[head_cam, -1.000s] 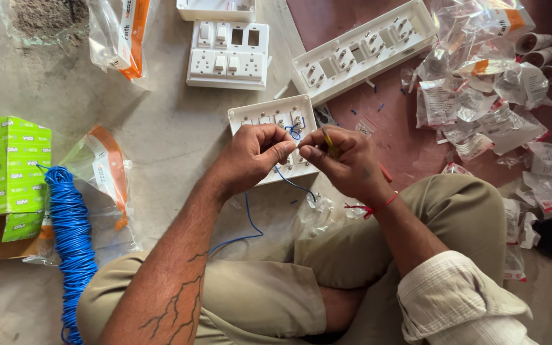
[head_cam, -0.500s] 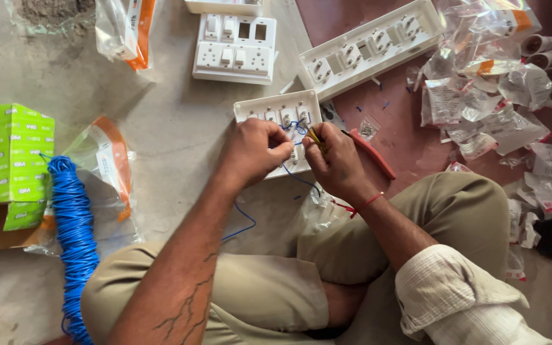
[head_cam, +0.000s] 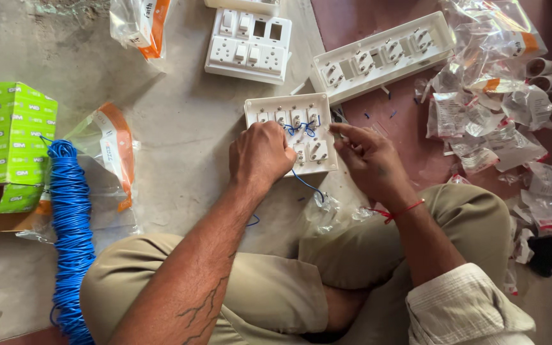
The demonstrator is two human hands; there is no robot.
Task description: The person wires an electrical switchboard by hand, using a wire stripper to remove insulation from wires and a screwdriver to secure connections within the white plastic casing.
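The right hand [head_cam: 372, 160] has slid off the plate since half a second ago and now sits at its right edge, fingers stretched toward the top corner, and the thin tool it was gripping then is gone from sight. The left hand [head_cam: 262, 156] stays put, curled over the lower left of the switch plate [head_cam: 292, 131], fingers bent down on it; whether it pinches the wire I cannot tell. The right hand is loosely open, holding nothing I can see.

The plate itself lies back-side up on the floor just ahead of the crossed legs: white, squarish, small module backs in rows, with short loops of blue wire [head_cam: 301, 126] linking the upper row and one strand trailing down toward the knee.

Around it now: a white switchboard [head_cam: 248, 45] face-up above, a long white board [head_cam: 381, 54] tilted to the upper right. A lime-green carton [head_cam: 7, 134] sits far left, beside it a coil of blue cable [head_cam: 68, 236] and a clear bag with an orange band [head_cam: 107, 160]. A heap of empty clear wrappers [head_cam: 487, 115] crowds the right.
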